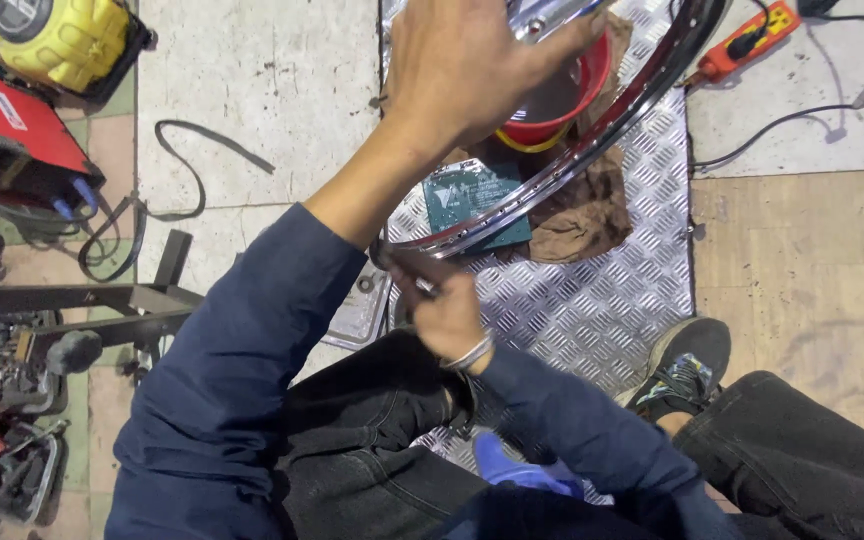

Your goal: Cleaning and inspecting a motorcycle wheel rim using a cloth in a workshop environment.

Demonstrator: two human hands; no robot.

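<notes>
A chrome wheel rim [592,140] stands tilted over a checker-plate metal sheet [602,300]. My left hand [462,60] reaches up across it and grips a shiny chrome hub part [542,20] at the top edge of the view, so most of the hub is hidden. My right hand [444,310], with a metal bracelet at the wrist, is at the rim's near edge. It pinches a small metal piece [424,288] against the rim. Both arms wear dark blue sleeves.
Behind the rim sit a red bowl [562,100], a teal box [472,195] and a brown rag [582,215]. An orange power strip [747,40] with cables lies top right. A yellow device [57,40], a red machine [12,130] and a metal frame [82,300] crowd the left. My shoe [687,365] rests on the plate.
</notes>
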